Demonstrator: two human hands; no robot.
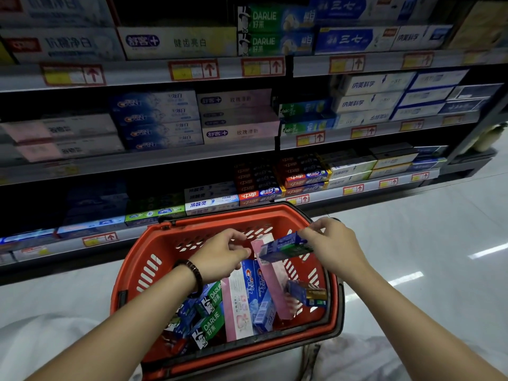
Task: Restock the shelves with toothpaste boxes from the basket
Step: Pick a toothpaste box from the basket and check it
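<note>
A red plastic basket [154, 243] sits low in front of me, filled with several toothpaste boxes: green Darlie boxes [211, 321], blue Crest boxes [257, 287] and pink boxes [236, 306]. My right hand [335, 243] pinches a blue-and-green toothpaste box [286, 247] above the basket. My left hand [222, 254], with a dark bead bracelet on the wrist, grips the top end of a pink box [275, 273] standing on end in the basket. The shelves [192, 158] ahead hold rows of toothpaste boxes.
Dark gaps show on the shelves at upper middle [170, 9] and lower left [41, 204]. Red-and-yellow price tags [193, 70] line the shelf edges. A glossy pale floor [412, 257] stretches to the right. White cloth [41, 342] lies under my arms.
</note>
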